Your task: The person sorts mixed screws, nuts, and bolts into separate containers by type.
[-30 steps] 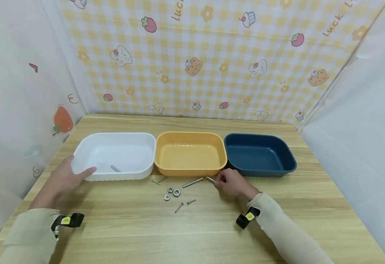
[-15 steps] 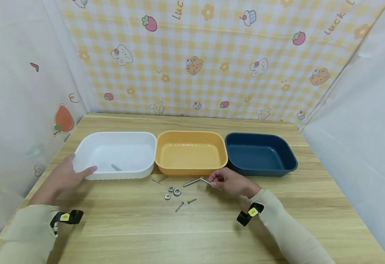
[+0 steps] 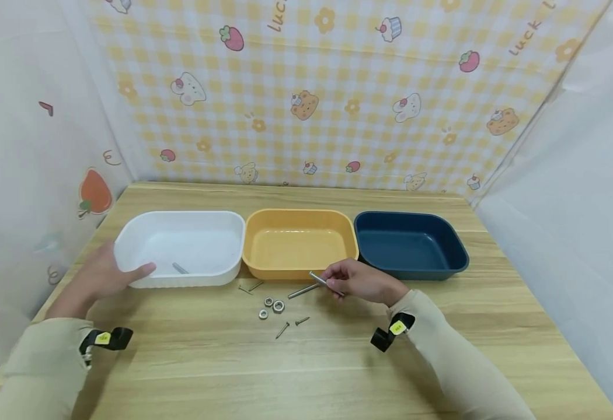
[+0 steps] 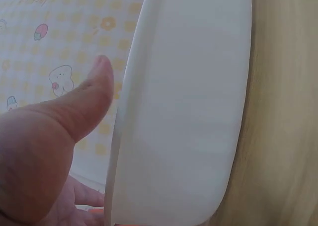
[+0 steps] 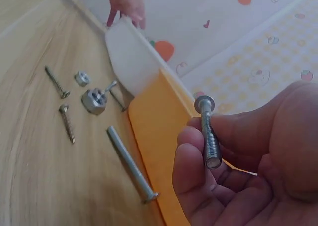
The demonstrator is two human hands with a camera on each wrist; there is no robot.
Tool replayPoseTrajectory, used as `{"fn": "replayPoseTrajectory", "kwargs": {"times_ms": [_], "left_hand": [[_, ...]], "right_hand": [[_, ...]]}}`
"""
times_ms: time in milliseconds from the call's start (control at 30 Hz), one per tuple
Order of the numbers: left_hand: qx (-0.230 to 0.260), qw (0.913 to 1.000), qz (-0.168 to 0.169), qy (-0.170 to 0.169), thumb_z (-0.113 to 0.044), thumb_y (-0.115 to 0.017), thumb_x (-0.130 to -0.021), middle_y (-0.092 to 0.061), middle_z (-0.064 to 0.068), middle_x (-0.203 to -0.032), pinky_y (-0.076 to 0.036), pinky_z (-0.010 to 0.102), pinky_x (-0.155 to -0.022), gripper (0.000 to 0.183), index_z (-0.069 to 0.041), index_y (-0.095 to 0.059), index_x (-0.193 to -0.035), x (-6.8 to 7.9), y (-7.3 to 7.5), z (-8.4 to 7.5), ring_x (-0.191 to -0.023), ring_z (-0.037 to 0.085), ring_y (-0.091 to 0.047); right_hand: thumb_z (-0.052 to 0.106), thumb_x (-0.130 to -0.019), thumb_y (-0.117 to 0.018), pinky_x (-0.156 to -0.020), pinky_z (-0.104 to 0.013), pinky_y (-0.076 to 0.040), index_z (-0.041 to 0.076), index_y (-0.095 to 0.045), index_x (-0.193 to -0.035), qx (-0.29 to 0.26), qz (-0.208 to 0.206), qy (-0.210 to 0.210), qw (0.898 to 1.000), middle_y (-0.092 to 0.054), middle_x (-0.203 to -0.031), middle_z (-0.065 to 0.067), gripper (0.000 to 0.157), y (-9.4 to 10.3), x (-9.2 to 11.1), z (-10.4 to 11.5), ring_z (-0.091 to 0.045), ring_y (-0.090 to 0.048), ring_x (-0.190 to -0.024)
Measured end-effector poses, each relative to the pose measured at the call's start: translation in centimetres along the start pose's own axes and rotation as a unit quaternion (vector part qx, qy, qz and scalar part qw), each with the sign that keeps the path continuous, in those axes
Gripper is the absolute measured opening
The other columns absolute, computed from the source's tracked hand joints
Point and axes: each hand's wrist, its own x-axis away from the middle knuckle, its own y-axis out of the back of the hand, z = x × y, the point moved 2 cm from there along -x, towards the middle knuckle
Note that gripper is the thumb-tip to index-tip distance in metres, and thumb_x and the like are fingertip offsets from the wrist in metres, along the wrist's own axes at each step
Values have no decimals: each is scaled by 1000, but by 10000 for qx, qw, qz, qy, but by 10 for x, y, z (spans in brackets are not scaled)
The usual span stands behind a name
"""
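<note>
My right hand [image 3: 361, 281] pinches a silver bolt [image 5: 209, 136] between thumb and fingers, raised just in front of the yellow tray [image 3: 300, 273]. A second bolt [image 3: 303, 291] lies on the table below it. My left hand [image 3: 101, 272] rests at the left end of the white tray [image 3: 196, 281], its thumb extended over the front rim; its other fingers are mostly hidden. Inside that tray lies a silver, rod-like piece [image 3: 180, 268]. Three hex nuts [image 3: 278, 306] sit together on the table, with several small screws [image 3: 282, 330] around them.
A dark blue tray [image 3: 417, 275] stands at the right, in line with the yellow and white ones. All three are on a wood-grain table [image 3: 306, 379]. A patterned cloth [image 3: 306, 70] hangs behind, and pale sheets flank both sides.
My right hand has lifted the bolt from the table and moved left and up with it, turning its head end upward. The left hand has stayed at the white tray.
</note>
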Motion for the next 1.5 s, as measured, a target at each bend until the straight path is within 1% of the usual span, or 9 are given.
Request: {"fn": "replayPoseTrajectory", "kwargs": {"times_ms": [267, 467, 633, 800, 1033, 1100, 1200, 1300, 1500], "left_hand": [[-103, 9998, 13, -185, -43, -79, -79, -30, 42, -135, -31, 74, -94, 109, 13, -13, -146, -5, -1, -3, -115, 56, -36], [-273, 9996, 55, -34, -46, -81, -76, -30, 44, -132, -31, 74, -94, 114, 16, -13, -144, -4, -1, -4, -111, 55, -36], [-203, 9996, 84, -189, -45, -83, -73, -33, 42, -132, -32, 72, -95, 114, 14, -15, -144, -4, -3, -3, -111, 53, -38], [-180, 9997, 192, 3, -48, -82, -73, -32, 43, -132, -32, 72, -95, 117, 15, -14, -144, -3, -4, 0, -112, 53, -37], [-397, 9982, 444, 92, -52, -81, -73, -34, 44, -128, -35, 70, -94, 118, 18, -15, -141, 0, -1, -1, -108, 52, -40], [-450, 9974, 539, 179, -56, -80, -72, -35, 43, -125, -40, 68, -90, 120, 19, -16, -140, -1, 2, -3, -103, 51, -41], [-570, 9947, 766, 394, -62, -78, -69, -38, 42, -117, -50, 53, -73, 124, 21, -17, -138, -2, 6, -6, -94, 48, -43], [-656, 9916, 984, 531, -65, -78, -67, -40, 41, -111, -50, 39, -59, 126, 24, -19, -134, -4, 9, -9, -87, 45, -46], [-817, 9876, 1148, 694, -68, -77, -65, -40, 42, -109, -52, 42, -61, 128, 29, -21, -127, -8, 14, -12, -85, 43, -48]], "right_hand": [[0, -102, -44, -71, -28, -52, -15, -52, -120, -549, 183, 56, 9983, -57, -106, -34, 25, -4, -12, 17, -16, -57, -77], [1, -102, -46, -74, -28, -51, -10, -54, -127, -535, 208, 119, 9983, -59, -109, -33, 29, -6, -23, 28, -24, -58, -85], [0, -101, -46, -81, -37, -51, -8, -55, -127, -640, 262, 103, 9976, -62, -107, -27, 29, -8, -33, 38, -20, -58, -82], [-3, -100, -46, -75, -29, -52, -10, -53, -125, -887, 358, 103, 9954, -66, -99, -15, 27, -11, -46, 44, -16, -58, -78], [-6, -99, -45, -75, -26, -53, -9, -52, -127, -1059, 458, -33, 9933, -64, -101, -17, 29, -20, -62, 51, -17, -58, -77], [-7, -98, -45, -75, -26, -53, -8, -53, -126, -1057, 450, -28, 9934, -65, -100, -15, 29, -21, -67, 56, -18, -59, -78], [-7, -98, -45, -74, -26, -52, -7, -52, -126, -1089, 523, -27, 9927, -64, -99, -13, 29, -23, -75, 61, -18, -59, -79], [-5, -99, -45, -71, -25, -52, -9, -50, -128, -1116, 569, -64, 9921, -64, -99, -12, 30, -25, -82, 67, -17, -58, -77], [-7, -98, -45, -68, -24, -52, -12, -48, -126, -1434, 583, 82, 9879, -63, -94, -10, 28, -30, -96, 77, -15, -59, -72]]}}
